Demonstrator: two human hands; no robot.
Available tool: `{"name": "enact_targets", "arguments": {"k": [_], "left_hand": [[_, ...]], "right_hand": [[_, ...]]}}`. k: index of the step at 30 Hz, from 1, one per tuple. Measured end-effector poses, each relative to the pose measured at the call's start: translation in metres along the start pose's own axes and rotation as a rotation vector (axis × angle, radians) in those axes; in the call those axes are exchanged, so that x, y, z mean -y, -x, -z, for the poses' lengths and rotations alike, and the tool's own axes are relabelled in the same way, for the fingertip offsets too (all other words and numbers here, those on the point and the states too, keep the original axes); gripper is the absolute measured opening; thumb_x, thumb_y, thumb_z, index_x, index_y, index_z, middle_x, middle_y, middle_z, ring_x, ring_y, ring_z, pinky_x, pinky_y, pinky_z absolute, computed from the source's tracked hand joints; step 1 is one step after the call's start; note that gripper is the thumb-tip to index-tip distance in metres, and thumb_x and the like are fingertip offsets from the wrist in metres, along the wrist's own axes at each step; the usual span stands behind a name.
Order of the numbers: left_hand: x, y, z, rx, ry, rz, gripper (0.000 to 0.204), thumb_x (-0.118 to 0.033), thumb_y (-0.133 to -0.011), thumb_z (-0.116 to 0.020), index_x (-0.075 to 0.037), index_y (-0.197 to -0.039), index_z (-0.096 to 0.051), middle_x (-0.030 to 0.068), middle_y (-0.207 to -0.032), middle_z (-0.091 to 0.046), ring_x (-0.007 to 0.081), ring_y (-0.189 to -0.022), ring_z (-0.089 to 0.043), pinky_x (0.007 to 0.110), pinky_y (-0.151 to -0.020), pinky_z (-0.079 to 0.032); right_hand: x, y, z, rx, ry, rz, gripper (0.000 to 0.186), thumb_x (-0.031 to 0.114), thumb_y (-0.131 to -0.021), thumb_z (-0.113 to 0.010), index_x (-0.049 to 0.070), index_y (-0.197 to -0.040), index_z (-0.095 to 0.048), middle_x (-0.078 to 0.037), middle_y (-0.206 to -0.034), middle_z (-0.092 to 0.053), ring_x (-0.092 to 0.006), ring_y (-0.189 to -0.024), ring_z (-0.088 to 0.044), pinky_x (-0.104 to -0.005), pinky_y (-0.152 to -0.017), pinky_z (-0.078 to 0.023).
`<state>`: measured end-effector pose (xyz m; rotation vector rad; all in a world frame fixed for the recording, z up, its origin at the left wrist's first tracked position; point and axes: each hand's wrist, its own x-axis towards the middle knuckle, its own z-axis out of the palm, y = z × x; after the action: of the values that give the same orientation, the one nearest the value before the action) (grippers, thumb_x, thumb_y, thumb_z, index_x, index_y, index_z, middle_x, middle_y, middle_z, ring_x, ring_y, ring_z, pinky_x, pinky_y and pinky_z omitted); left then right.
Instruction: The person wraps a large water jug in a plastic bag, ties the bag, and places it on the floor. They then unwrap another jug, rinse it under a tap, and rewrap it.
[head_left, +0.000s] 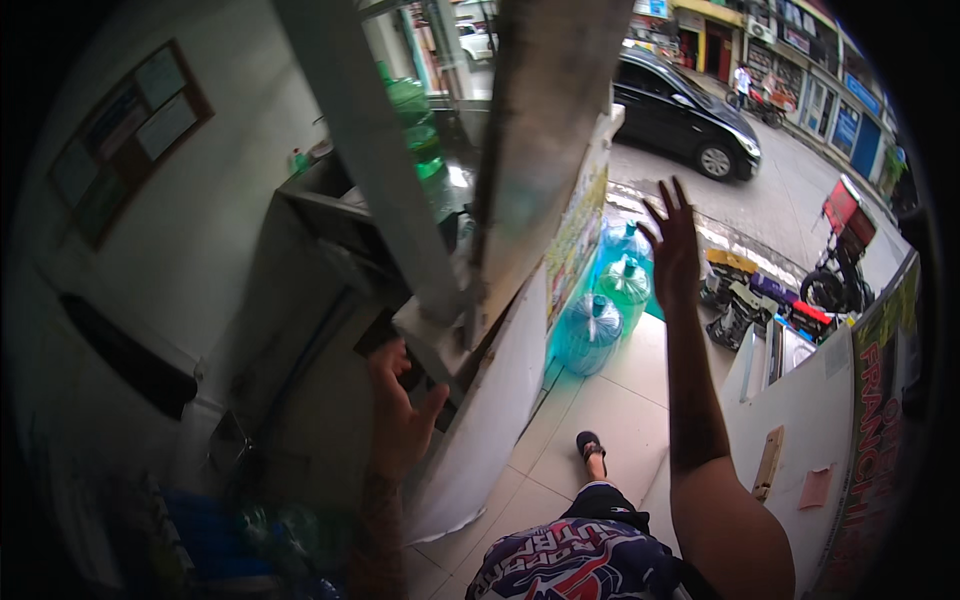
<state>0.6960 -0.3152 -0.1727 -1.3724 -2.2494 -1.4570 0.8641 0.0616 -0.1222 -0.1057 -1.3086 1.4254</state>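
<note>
My right hand [674, 240] is raised in front of me with its fingers spread, and nothing is in it. Beyond and to the left of it, several large round water jugs [592, 335], blue and green with clear film over their necks, stand on the tiled floor. My left hand [400, 415] is in shadow on the left, thumb apart from the fingers. Its fingertips are close to the lower corner of a pale post and ledge [435, 325]; whether they touch it I cannot tell. I see nothing held in that hand.
A white partition [490, 430] runs beside my left arm. Green jugs [408, 105] stand behind the post. At right are a signboard [870, 400], a pile of boxes and parts [760, 300] and a motorcycle [835, 280]. A black car [685, 110] is on the street.
</note>
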Motion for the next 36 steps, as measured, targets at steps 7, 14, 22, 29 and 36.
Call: {"name": "enact_targets", "arguments": {"k": [7,14,22,29,36], "left_hand": [[0.189,0.409,0.120,-0.642,-0.125,1.082,0.050,-0.046,-0.094,-0.059,0.000,-0.111,-0.054,0.0110,-0.106,-0.053,0.0250,-0.096,-0.052,0.040,-0.084,-0.044],[0.145,0.647,0.095,0.194,-0.235,1.843,0.047,-0.042,-0.093,-0.057,0.000,-0.115,-0.055,0.0175,-0.107,-0.060,0.0313,-0.097,-0.058,0.045,-0.085,-0.047],[0.190,0.606,0.109,0.753,-0.243,1.377,0.040,-0.034,-0.096,-0.050,-0.003,-0.120,-0.059,0.0200,-0.112,-0.064,0.0360,-0.102,-0.062,0.048,-0.087,-0.049],[0.351,0.436,0.214,-0.403,-0.014,1.179,0.033,-0.032,-0.092,-0.064,-0.004,-0.109,-0.060,0.0187,-0.102,-0.068,0.0325,-0.097,-0.067,0.040,-0.080,-0.052],[0.392,0.504,0.274,-0.027,-0.008,1.207,0.035,-0.031,-0.092,-0.064,-0.003,-0.113,-0.060,0.0176,-0.102,-0.068,0.0313,-0.097,-0.066,0.039,-0.084,-0.051]], "right_hand": [[0.057,0.024,0.025,0.218,-0.509,-0.305,0.062,0.050,-0.098,-0.044,0.009,-0.145,-0.041,-0.016,-0.147,-0.043,-0.0324,-0.138,-0.037,-0.0561,-0.112,-0.028],[-0.048,0.123,0.149,-0.635,-0.483,-0.493,0.057,0.044,-0.097,-0.047,0.008,-0.141,-0.045,-0.015,-0.144,-0.048,-0.0305,-0.135,-0.042,-0.0578,-0.109,-0.031],[-0.074,0.260,0.219,-1.124,-0.255,-0.605,0.054,0.042,-0.096,-0.048,0.010,-0.139,-0.046,-0.013,-0.143,-0.050,-0.0288,-0.131,-0.047,-0.0562,-0.107,-0.034],[-0.092,0.311,0.162,-1.226,0.051,-0.822,0.062,0.054,-0.089,-0.057,0.016,-0.138,-0.049,-0.005,-0.137,-0.059,-0.0207,-0.127,-0.054,-0.0413,-0.090,-0.045],[-0.107,0.445,-0.006,0.081,0.802,-1.555,0.055,0.052,-0.091,-0.051,0.016,-0.132,-0.049,-0.007,-0.122,-0.064,-0.0273,-0.099,-0.062,-0.0402,-0.079,-0.046]]}}
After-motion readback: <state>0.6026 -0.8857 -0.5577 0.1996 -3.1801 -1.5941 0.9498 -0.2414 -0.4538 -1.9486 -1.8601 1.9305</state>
